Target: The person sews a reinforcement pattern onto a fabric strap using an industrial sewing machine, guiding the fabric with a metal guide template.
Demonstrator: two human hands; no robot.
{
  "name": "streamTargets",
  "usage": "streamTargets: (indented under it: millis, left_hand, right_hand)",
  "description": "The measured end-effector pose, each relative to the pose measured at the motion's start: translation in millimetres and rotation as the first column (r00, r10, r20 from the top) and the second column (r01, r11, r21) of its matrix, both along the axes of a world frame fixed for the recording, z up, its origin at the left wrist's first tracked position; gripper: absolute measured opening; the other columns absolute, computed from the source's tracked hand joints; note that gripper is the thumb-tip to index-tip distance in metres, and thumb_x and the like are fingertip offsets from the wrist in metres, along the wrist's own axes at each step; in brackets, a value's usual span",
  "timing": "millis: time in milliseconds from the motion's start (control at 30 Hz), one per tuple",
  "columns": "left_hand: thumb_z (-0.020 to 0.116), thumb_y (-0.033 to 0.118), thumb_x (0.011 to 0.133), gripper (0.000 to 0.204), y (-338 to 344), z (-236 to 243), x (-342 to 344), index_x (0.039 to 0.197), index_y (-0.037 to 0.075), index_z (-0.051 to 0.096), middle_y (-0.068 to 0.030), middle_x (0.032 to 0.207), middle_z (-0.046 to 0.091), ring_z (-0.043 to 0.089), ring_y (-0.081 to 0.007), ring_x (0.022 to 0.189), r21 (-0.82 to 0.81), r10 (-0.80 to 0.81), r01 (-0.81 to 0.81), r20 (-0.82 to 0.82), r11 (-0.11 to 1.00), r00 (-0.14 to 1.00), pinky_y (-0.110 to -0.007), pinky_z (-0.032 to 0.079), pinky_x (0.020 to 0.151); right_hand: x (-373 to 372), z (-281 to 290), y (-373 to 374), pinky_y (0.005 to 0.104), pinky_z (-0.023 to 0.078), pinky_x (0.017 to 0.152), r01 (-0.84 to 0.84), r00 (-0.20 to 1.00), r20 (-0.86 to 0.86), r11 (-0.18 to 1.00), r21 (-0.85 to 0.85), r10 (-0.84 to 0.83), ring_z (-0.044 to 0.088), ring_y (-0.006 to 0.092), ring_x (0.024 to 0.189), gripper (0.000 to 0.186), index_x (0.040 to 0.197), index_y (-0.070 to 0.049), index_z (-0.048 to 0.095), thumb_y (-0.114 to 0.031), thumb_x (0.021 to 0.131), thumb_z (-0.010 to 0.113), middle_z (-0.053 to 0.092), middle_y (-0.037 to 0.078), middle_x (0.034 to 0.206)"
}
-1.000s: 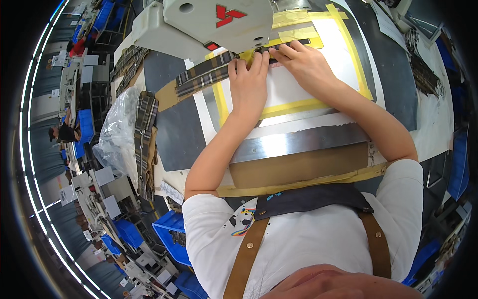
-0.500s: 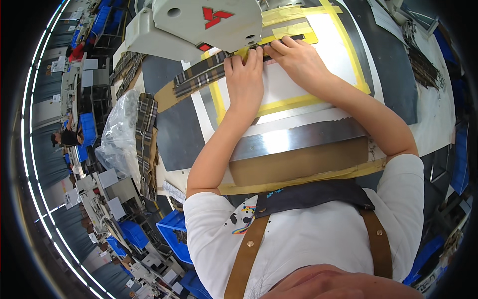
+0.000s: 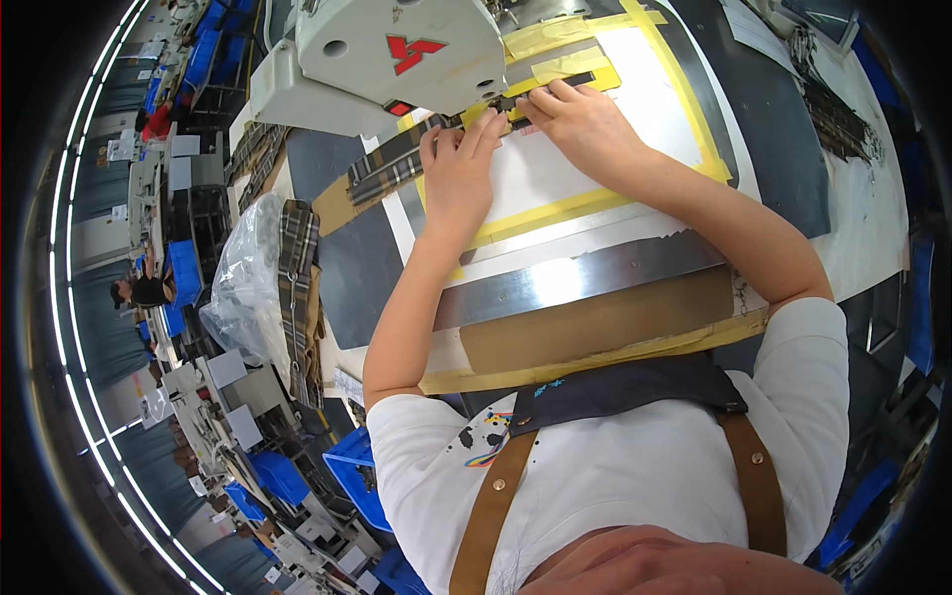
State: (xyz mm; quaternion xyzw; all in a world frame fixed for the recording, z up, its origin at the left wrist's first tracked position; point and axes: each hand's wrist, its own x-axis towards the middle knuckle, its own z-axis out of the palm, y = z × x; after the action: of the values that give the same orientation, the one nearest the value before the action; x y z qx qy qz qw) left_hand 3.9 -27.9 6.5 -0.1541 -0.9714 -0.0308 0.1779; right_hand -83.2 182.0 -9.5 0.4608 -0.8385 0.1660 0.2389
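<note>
A folded plaid fabric strip [image 3: 387, 166] runs from the left side of the work plate toward the needle area of a white sewing machine [image 3: 392, 61]. My left hand [image 3: 460, 188] lies over this strip beside the machine head, its fingers stretched and slightly apart, fingertips on the cloth. To its right, my right hand [image 3: 587, 129] has bent fingers closed on the strip's narrow dark stretch along a yellow-taped guide [image 3: 603, 74]. The machine head and my fingers hide the needle and part of the strip.
Yellow tape [image 3: 555, 216] borders the white work surface, and a metal strip [image 3: 595, 281] crosses its near side. More plaid pieces [image 3: 297, 248] hang by a clear plastic bag [image 3: 243, 283] at left. Dark strips [image 3: 833, 119] are piled at right. A blue bin [image 3: 354, 461] stands lower left.
My left hand has slid left and a little nearer along the strip, its fingers spreading. My right hand has shifted slightly left, staying at the guide. The view has shifted a little.
</note>
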Motion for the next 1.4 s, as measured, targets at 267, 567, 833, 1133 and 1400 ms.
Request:
streamTargets:
  millis: [267, 567, 833, 1133, 1400]
  left_hand:
    - [0.057, -0.001, 0.091, 0.043, 15.2, -7.5, 0.5, 0.132, 0.010, 0.062, -0.0019, 0.145, 0.062, 0.058, -0.0284, 0.115, 0.073, 0.027, -0.022, -0.064, 0.997, 0.998, -0.050, 0.037, 0.112]
    - [0.070, 0.016, 0.094, 0.043, 16.6, -8.2, 3.6, 0.136, 0.016, 0.060, 0.0022, 0.147, 0.059, 0.057, -0.0269, 0.111, -0.050, 0.076, -0.078, -0.047, 0.996, 0.996, -0.050, 0.039, 0.106]
    - [0.070, 0.022, 0.096, 0.049, 11.6, -4.5, 3.0, 0.143, 0.019, 0.058, 0.0031, 0.144, 0.060, 0.057, -0.0251, 0.105, -0.082, 0.061, -0.063, -0.026, 0.995, 0.998, -0.049, 0.040, 0.103]
    - [0.075, 0.027, 0.092, 0.048, 20.8, -4.2, 2.0, 0.139, 0.018, 0.067, 0.0015, 0.138, 0.064, 0.056, -0.0231, 0.098, -0.155, 0.098, -0.112, -0.098, 0.982, 0.990, -0.046, 0.040, 0.103]
    - [0.076, 0.027, 0.090, 0.044, 28.0, -10.9, 2.6, 0.133, 0.016, 0.070, 0.0004, 0.136, 0.066, 0.058, -0.0235, 0.097, -0.093, 0.143, -0.157, -0.148, 0.983, 0.979, -0.048, 0.041, 0.105]
  right_hand:
    - [1.5, -0.6, -0.2, 0.0298, 0.052, 0.079, 0.039, 0.998, -0.043, 0.999, 0.038, -0.037, 0.058, 0.0165, 0.104, 0.024, 0.106, -0.007, 0.072, -0.027, 0.094, 0.070, 0.060, -0.002, 0.105]
    - [1.2, -7.1, 0.2, 0.0296, 0.052, 0.081, 0.040, 0.999, -0.015, 0.999, 0.010, -0.040, 0.058, 0.0163, 0.105, 0.024, 0.108, -0.008, 0.071, -0.029, 0.095, 0.069, 0.060, -0.003, 0.105]
    - [3.1, -6.8, -0.9, 0.0287, 0.053, 0.082, 0.060, 0.997, -0.043, 0.996, 0.062, -0.057, 0.058, 0.0154, 0.108, 0.026, 0.110, -0.008, 0.071, -0.029, 0.095, 0.069, 0.059, -0.003, 0.106]
    - [2.0, 1.7, 1.3, 0.0314, 0.053, 0.085, 0.009, 0.999, 0.031, 0.999, 0.045, -0.011, 0.059, 0.0179, 0.111, 0.027, 0.116, -0.005, 0.071, -0.018, 0.092, 0.069, 0.063, -0.001, 0.113]
    - [3.5, 6.9, 3.3, 0.0333, 0.053, 0.087, -0.036, 0.999, 0.028, 0.999, 0.025, 0.035, 0.060, 0.0204, 0.110, 0.033, 0.117, -0.004, 0.070, -0.008, 0.084, 0.067, 0.063, 0.002, 0.118]
